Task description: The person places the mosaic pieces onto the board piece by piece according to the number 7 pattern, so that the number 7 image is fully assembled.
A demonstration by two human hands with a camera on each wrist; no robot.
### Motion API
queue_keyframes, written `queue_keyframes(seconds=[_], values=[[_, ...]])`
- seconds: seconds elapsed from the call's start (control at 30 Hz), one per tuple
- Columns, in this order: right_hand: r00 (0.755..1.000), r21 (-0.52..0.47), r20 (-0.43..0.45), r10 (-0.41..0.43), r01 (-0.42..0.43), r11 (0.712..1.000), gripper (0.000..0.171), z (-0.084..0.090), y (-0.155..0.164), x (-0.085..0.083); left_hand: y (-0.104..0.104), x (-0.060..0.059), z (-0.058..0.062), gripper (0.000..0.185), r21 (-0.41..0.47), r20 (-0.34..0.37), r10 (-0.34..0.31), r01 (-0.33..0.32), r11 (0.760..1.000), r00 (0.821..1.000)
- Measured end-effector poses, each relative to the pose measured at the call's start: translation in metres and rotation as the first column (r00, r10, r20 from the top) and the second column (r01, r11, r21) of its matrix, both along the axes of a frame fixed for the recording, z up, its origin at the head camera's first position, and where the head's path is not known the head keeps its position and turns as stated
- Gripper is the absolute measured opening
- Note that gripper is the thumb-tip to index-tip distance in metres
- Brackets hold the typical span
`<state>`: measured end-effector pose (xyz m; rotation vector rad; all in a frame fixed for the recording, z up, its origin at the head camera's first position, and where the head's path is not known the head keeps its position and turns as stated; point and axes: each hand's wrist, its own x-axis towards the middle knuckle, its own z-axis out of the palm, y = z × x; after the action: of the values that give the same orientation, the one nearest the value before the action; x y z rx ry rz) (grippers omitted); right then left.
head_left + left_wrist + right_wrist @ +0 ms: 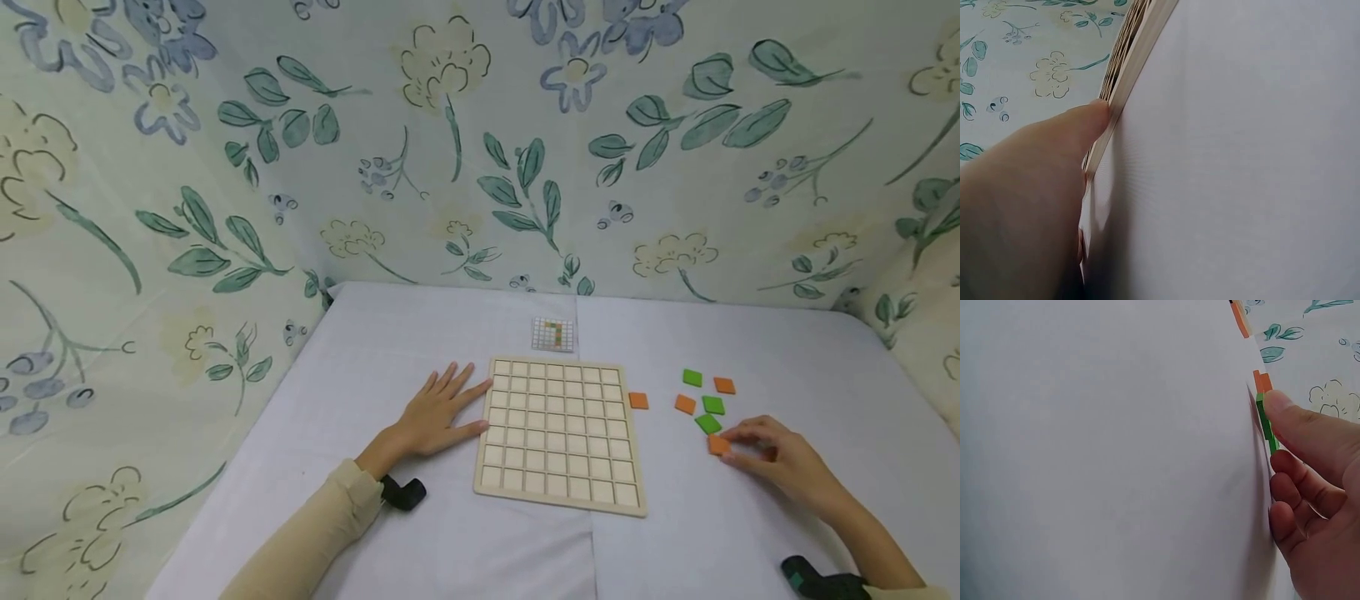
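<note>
A wooden grid board point(558, 433) with bare square cells lies flat on the white table point(420, 333). My left hand point(450, 408) lies flat beside it, fingers straight, fingertips against the board's left edge point(1132, 56). To the right of the board lie several loose orange and green square tiles. My right hand point(738, 450) curls over the nearest orange tile point(717, 444) and pinches it against the table. The right wrist view shows my thumb point(1297, 419) beside a green tile point(1266, 425) and an orange tile point(1262, 382).
A small pattern card point(553, 334) lies behind the board. One orange tile point(638, 401) sits alone by the board's right edge. Green tiles point(692, 377) and orange tiles point(723, 385) cluster further right. Flowered fabric walls point(480, 150) close in the table on three sides.
</note>
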<state>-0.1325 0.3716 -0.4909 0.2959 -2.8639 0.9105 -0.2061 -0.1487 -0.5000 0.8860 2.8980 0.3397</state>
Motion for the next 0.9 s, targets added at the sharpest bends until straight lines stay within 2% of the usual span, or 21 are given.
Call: queue_keyframes(seconds=[0.23, 0.4, 0.63, 0.9], values=[[0.999, -0.014, -0.015, -0.036, 0.036, 0.999, 0.028, 0.007, -0.003, -0.001, 0.0, 0.0, 0.001, 0.075, -0.007, -0.011, -0.01, 0.01, 1.0, 1.0], [0.999, -0.041, -0.046, -0.016, 0.015, 0.999, 0.027, 0.02, -0.012, -0.002, 0.0, -0.001, 0.001, 0.074, -0.009, -0.024, -0.015, 0.015, 1.0, 1.0], [0.995, -0.069, -0.095, 0.004, -0.011, 0.998, 0.027, 0.033, -0.033, -0.009, -0.001, 0.0, 0.001, 0.074, -0.021, -0.023, -0.006, 0.005, 1.0, 1.0], [0.997, -0.089, -0.082, 0.016, -0.023, 0.996, 0.03, 0.041, -0.064, -0.016, -0.001, 0.0, 0.001, 0.074, -0.022, -0.009, -0.012, 0.012, 1.0, 1.0]])
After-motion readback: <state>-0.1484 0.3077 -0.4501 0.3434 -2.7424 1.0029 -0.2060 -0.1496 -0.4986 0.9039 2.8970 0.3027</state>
